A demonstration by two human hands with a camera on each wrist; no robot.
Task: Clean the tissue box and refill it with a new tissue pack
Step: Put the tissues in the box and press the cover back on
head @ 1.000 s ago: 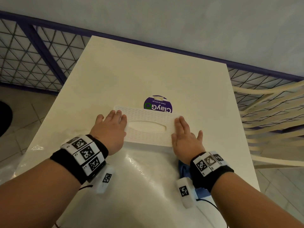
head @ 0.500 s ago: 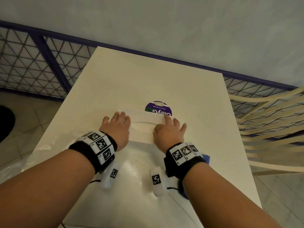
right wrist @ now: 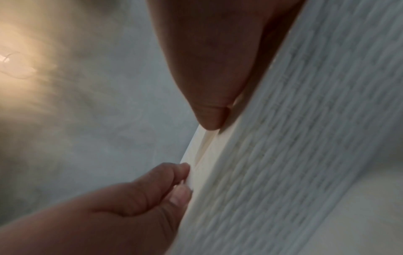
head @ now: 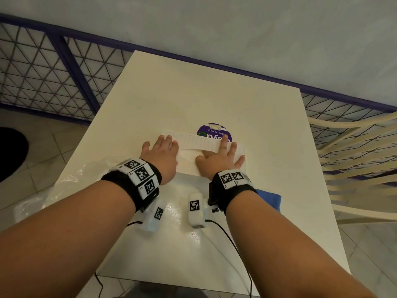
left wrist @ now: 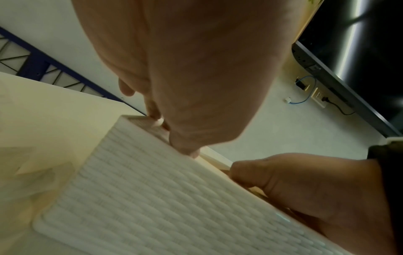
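Observation:
A white tissue box (head: 193, 141) with a woven texture lies flat on the cream table (head: 193, 93). My left hand (head: 163, 151) covers its left end, and in the left wrist view the fingers and thumb (left wrist: 187, 150) curl on the box rim (left wrist: 152, 198). My right hand (head: 219, 155) reaches into the oval opening in the middle, with the index finger over the far strip of the top, which stands tilted up. In the right wrist view the right thumb (right wrist: 211, 119) presses on the rim of the box (right wrist: 305, 138). The left hand (right wrist: 179, 179) pinches its thin edge.
A round purple sticker (head: 212, 131) is just behind the box. A blue cloth (head: 269, 200) lies under my right wrist. Glossy clear plastic (head: 64, 186) covers the near left of the table. A cream chair (head: 354, 158) stands at the right, and a wire-grid fence (head: 43, 67) at the back left.
My right hand slid from the box's right end to the middle opening and hooked into it. The far strip of the top has lifted. The left hand stayed on the left end.

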